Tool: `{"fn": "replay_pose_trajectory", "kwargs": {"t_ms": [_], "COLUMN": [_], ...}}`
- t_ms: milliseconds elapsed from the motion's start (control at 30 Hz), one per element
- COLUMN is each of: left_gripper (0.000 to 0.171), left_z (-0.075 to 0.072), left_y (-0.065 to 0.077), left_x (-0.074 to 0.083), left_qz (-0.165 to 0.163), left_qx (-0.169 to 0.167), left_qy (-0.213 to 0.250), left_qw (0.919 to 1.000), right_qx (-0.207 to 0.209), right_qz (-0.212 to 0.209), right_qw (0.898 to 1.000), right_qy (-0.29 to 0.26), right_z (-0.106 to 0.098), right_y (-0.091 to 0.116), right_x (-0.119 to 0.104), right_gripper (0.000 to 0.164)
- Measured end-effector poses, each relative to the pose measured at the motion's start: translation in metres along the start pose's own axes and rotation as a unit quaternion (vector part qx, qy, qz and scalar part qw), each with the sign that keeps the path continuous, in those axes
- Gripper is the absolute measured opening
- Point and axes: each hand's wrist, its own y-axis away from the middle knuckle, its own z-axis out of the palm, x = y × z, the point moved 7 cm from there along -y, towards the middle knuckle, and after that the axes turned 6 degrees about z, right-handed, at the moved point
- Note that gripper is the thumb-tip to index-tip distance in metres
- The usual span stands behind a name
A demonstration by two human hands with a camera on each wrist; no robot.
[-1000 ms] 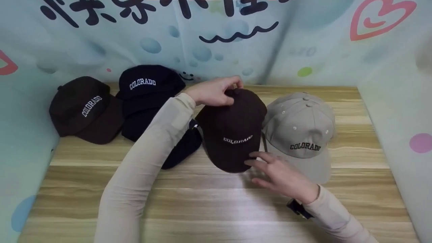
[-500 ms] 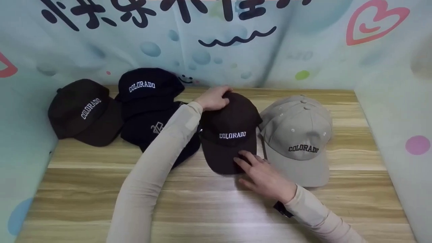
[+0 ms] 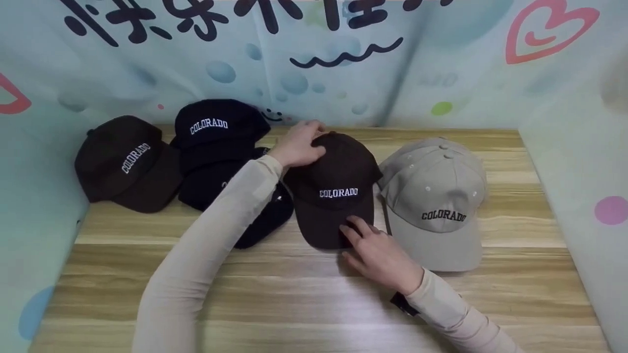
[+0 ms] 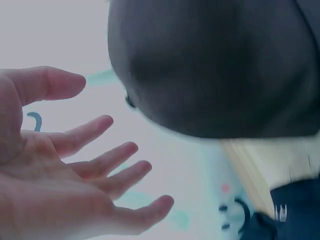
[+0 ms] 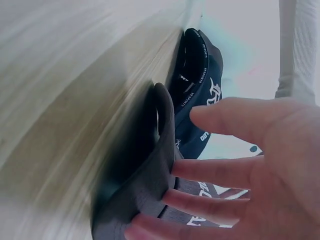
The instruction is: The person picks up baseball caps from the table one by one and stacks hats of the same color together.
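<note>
The dark brown cap (image 3: pixel 338 171) sits crown-up at the middle of the wooden table (image 3: pixel 294 299), brim (image 3: pixel 311 233) toward six o'clock, with a grey cap (image 3: pixel 436 181) just beside it at three and a navy cap (image 3: pixel 211 109) at ten. The left hand (image 3: pixel 298 145) is by the crown (image 3: pixel 346 157) at eleven o'clock, fingers spread and relaxed; the left wrist view shows a gap before the cloth, so it grips nothing. The right hand (image 3: pixel 380 256) lies at five o'clock, fingers nearly straight with tips on the brim, thumb apart and not pinching. The cap should be light, hardly fragile, and its matte fabric probably not slippery. The crown is likely soft — a hard squeeze would dent it — while the brim looks stiffest, so pinching its edge at five and steadying the crown at twelve seems safest.
</note>
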Motion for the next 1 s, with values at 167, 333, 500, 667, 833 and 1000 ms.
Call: {"fn": "replay_pose_trajectory", "kwargs": {"t_ms": [167,333,500,667,833,1000], "left_gripper": [0.047,0.045,0.041,0.043,0.053,0.067], "left_z": [-0.025,-0.047,-0.066,-0.08,-0.088,-0.095], "left_y": [0.012,0.031,0.053,0.07,0.092,0.116], "left_x": [-0.026,-0.066,-0.107,-0.149,-0.194,-0.236], "left_qz": [-0.044,-0.087,-0.122,-0.144,-0.17,-0.206], "left_qx": [0.042,0.078,0.088,0.075,0.093,0.136], "left_qy": [-0.009,0.003,-0.006,-0.037,-0.033,-0.031], "left_qw": [0.9981,0.9932,0.9886,0.986,0.9805,0.9685], "right_qx": [0.007,0.008,0.008,0.008,0.012,0.015], "right_qz": [0.002,-0.002,-0.006,-0.001,-0.003,-0.001], "right_qw": [1.0,1.0,1.0,1.0,1.0,1.0], "right_qy": [-0.006,-0.003,-0.006,-0.002,0.004,0.004], "right_z": [-0.001,0.0,0.001,0.0,0.0,0.0], "right_y": [0.0,-0.001,-0.001,-0.003,-0.003,-0.003], "right_x": [0.0,-0.002,-0.002,0.0,-0.001,-0.002], "right_gripper": [0.045,0.045,0.046,0.046,0.044,0.044]}}
